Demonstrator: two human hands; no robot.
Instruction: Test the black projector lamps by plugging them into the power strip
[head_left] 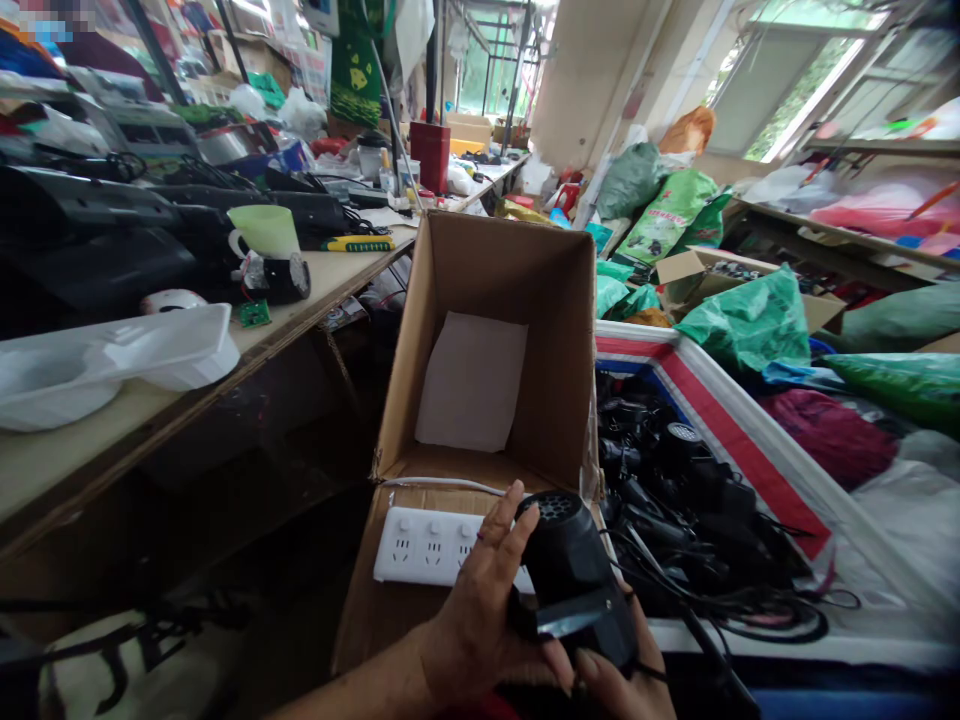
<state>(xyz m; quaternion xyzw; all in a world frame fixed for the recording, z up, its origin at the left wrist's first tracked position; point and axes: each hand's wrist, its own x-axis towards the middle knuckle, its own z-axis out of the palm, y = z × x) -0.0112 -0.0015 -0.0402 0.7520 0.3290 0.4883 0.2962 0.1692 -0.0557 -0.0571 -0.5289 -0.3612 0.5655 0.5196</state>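
A black hair dryer (570, 570), its round grille facing up, is held above the front edge of an open cardboard box. My left hand (484, 595) is closed round its left side, with some fingers stretched along the body. From the right and below, my right hand (626, 680) grips the lower part, partly hidden by the dryer. Behind my left hand, a white power strip (427, 548) lies on a cardboard flap. Inside the box (510, 265) is a pale sheet (472, 380).
On the right, a bin (750, 450) with a red stripe holds many black dryers and cords. A workbench (300, 300) at left carries a white tray (172, 350), a green cup (264, 232) and a yellow-green cutter (360, 243). Bags and boxes are piled at back right.
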